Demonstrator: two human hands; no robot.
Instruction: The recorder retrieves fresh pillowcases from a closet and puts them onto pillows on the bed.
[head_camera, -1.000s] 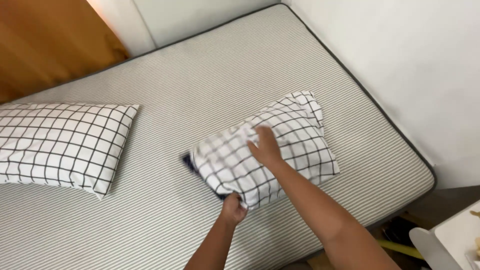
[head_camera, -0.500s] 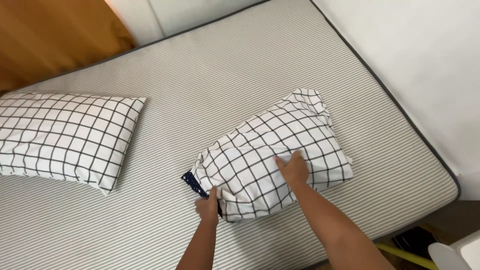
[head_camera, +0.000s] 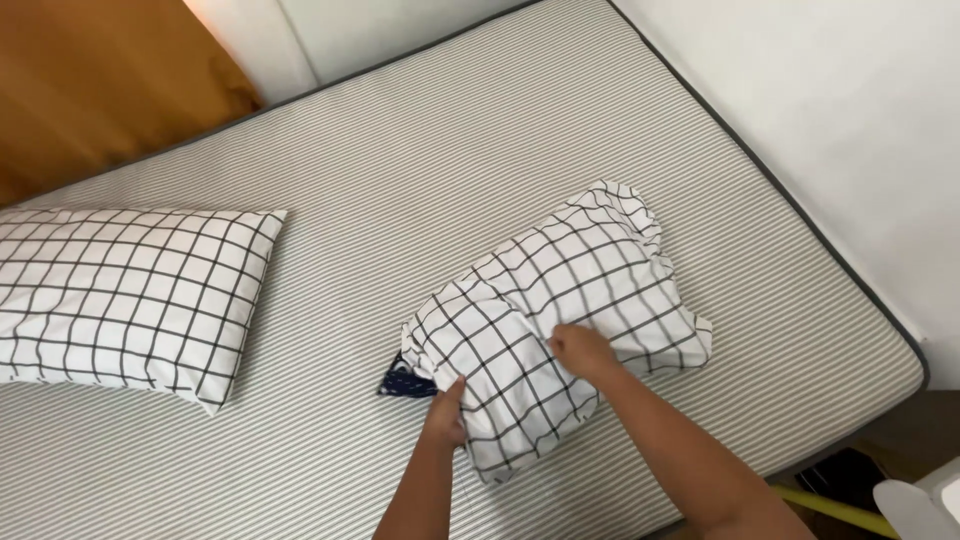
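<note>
Striped mattress bears a checked pillow at four o'clock — left hand pinches its case, right hand clutches cloth. Loose grips could let the dark insert slide out.

Both hands grip a checked pillow on the mattress.

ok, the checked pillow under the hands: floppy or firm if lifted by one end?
Probably floppy: the checked pillow dents where the right hand presses and its cover bunches in loose folds. Likely light for its bulk, being soft filling. It should slide rather than roll on the striped mattress, since it lies flat.
</note>
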